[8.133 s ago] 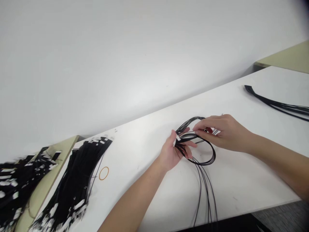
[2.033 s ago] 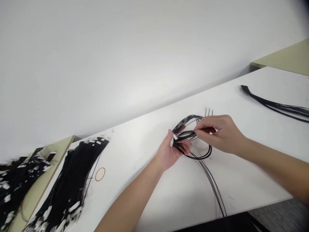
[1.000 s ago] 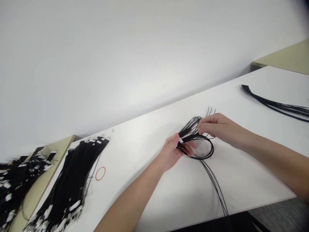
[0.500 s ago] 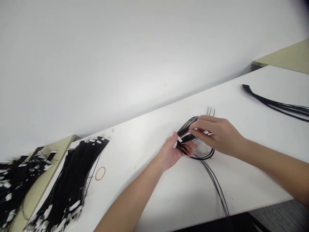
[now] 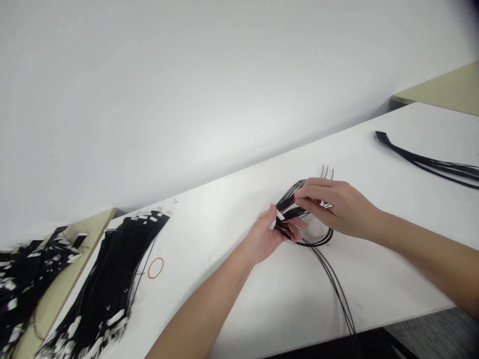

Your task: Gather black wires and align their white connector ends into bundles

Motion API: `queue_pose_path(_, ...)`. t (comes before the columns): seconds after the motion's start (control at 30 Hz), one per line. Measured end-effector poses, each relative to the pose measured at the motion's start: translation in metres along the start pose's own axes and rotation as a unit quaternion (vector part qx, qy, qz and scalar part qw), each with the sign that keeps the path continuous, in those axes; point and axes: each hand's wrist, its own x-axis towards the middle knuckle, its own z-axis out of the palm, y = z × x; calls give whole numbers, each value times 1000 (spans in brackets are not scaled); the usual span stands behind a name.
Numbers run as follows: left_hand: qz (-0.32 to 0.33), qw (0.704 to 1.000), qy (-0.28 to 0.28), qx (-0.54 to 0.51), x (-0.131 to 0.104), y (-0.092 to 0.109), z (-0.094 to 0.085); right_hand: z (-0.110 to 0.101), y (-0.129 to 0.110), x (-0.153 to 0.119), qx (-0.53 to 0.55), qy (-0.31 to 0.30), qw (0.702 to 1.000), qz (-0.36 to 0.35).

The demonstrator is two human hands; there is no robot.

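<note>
Wires gripped by the left hand could spring apart should that grip slacken; whether the right hand grips any is hidden.

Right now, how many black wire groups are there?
4: a coil in the left hand; a bundle at far right; a pile at left on the white table; a far-left pile on the pale surface. Some may be hidden.

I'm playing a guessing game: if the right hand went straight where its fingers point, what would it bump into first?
The right hand would probably meet the looped bundle of thin black wires first, with the left hand beyond; exact depth is unclear.
</note>
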Motion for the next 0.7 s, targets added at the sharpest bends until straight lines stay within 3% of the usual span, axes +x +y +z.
queue_pose_path(0.43,15,1000,-4,13,0,-1,2,-3,-1,1,80,-31,996,22)
queue_pose_path(0.7,25,999,-4,32,-1,-1,4,-10,-3,4,127,-72,986,80)
